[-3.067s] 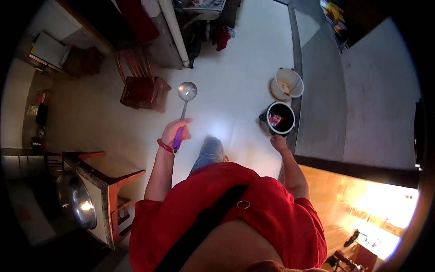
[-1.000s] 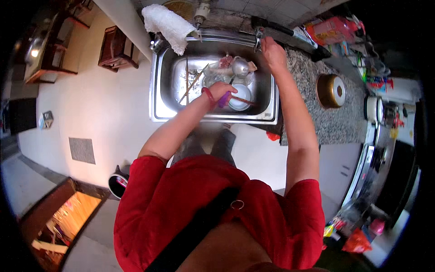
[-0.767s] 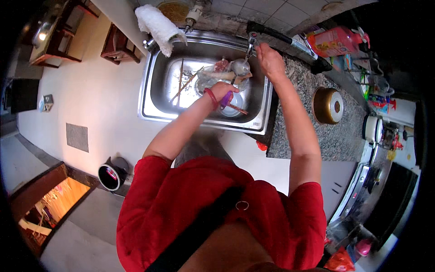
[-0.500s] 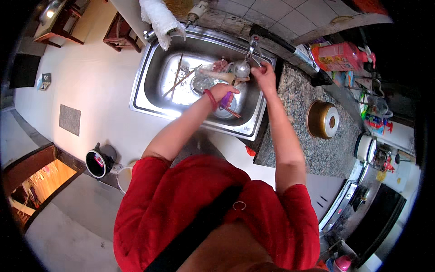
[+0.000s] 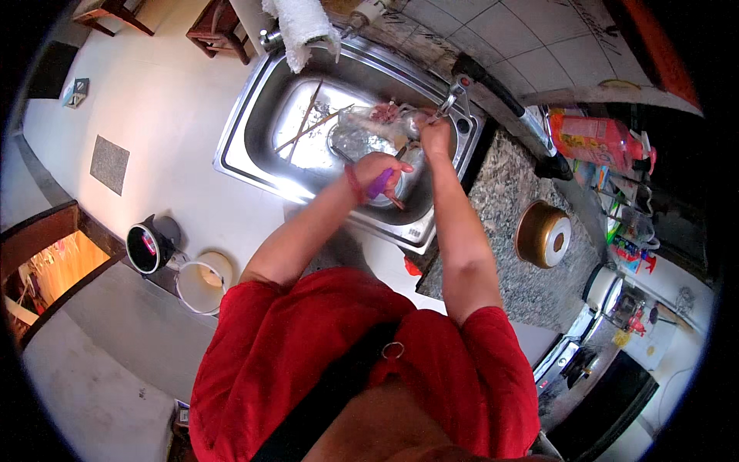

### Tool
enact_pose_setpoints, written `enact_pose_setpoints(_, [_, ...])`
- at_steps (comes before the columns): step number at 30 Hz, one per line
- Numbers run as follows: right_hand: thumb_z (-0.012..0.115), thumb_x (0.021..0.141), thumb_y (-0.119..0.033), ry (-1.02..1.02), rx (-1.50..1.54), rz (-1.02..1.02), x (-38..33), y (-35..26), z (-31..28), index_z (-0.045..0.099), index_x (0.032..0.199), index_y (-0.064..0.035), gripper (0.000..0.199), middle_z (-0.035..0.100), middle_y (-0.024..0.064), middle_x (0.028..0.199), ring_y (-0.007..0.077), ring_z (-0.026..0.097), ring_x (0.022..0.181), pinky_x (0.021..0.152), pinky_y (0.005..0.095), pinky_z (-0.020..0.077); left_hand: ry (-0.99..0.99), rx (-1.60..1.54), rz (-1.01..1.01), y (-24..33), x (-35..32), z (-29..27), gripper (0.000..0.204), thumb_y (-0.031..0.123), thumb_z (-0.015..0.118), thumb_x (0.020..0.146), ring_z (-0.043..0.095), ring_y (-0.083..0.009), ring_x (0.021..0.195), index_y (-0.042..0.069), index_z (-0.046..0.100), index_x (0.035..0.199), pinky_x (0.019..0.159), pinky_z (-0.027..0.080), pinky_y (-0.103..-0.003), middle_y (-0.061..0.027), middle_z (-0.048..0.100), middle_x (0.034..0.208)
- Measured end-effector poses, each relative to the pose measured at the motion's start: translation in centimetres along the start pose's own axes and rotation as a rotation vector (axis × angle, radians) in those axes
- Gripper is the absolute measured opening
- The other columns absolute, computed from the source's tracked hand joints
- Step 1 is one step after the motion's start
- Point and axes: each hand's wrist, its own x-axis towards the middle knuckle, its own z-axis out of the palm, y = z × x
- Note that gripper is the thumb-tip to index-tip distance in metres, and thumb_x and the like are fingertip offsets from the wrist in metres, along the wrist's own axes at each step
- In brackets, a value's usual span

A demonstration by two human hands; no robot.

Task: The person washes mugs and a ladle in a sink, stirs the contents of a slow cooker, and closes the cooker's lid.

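My left hand (image 5: pixel 376 168) is closed around the purple handle (image 5: pixel 379 183) of a metal ladle and holds it low over the steel sink (image 5: pixel 240 132). The ladle's bowl is mostly hidden under that hand. My right hand (image 5: pixel 435 135) reaches to the back right corner of the sink and grips the lever of the tap (image 5: pixel 456 91). Just left of both hands, inside the basin, lie a crumpled clear plastic bag (image 5: pixel 360 127) and some long wooden sticks (image 5: pixel 308 127).
A white cloth (image 5: pixel 304 23) hangs over the sink's far rim. The granite counter (image 5: pixel 500 192) on the right carries a round brass container (image 5: pixel 543 235) and a red bottle (image 5: pixel 596 138). A black bucket (image 5: pixel 148 245) and a white bucket (image 5: pixel 202 279) stand on the floor at left.
Three seconds ago I stood on open floor with the ladle raised and my right hand on the black bucket. Since then I am at the sink, and my right hand has reached the tap.
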Motion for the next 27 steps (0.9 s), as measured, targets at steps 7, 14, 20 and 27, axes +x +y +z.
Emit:
enact_pose_setpoints(7, [0.064,0.066,-0.018,-0.552,-0.508,-0.304,-0.1,-2.1,-2.4,0.056,0.104,-0.0189,0.039,0.055,0.0141,0.105,0.0285,0.051,0.098,0.084,0.0339,0.0396,-0.087,-0.366,-0.211,-0.4,-2.0,-1.2,0.025,0.015,0.054,0.074,0.039,-0.0108,0.040,-0.004,0.056,0.090,0.038,0.031,-0.023,0.0000,0.042,0.051])
enact_pose_setpoints(14, [0.058,0.078,-0.021,-0.044,0.128,-0.020,-1.0,-2.8,-0.6,0.057,0.086,0.0001,0.023,0.062,0.0088,0.078,0.0159,0.058,0.067,0.057,0.0271,0.0447,-0.001,-0.147,-0.050,1.4,-2.0,-0.7,0.025,0.017,0.050,0.075,0.043,-0.0116,0.041,-0.002,0.057,0.091,0.039,0.035,-0.025,-0.0025,0.048,0.054])
enact_pose_setpoints(20, [0.053,0.080,-0.012,0.029,1.001,0.496,-5.2,-3.2,3.7,0.052,0.084,0.0005,0.013,0.057,0.0110,0.067,0.0147,0.052,0.049,0.035,0.0235,0.0385,0.235,0.225,0.191,1.7,-1.6,2.0,0.021,0.023,0.050,0.077,0.046,-0.0105,0.044,0.004,0.058,0.081,0.040,0.037,-0.025,-0.0026,0.049,0.054])
enact_pose_setpoints(27, [0.054,0.077,-0.003,0.161,0.831,0.320,-4.0,-2.9,2.4,0.050,0.092,-0.0026,0.016,0.057,0.0086,0.072,0.0154,0.055,0.055,0.038,0.0256,0.0443,0.284,0.577,0.299,0.1,-1.7,1.7,0.024,0.027,0.051,0.077,0.049,-0.0143,0.045,0.004,0.057,0.078,0.043,0.039,-0.028,-0.0056,0.051,0.054])
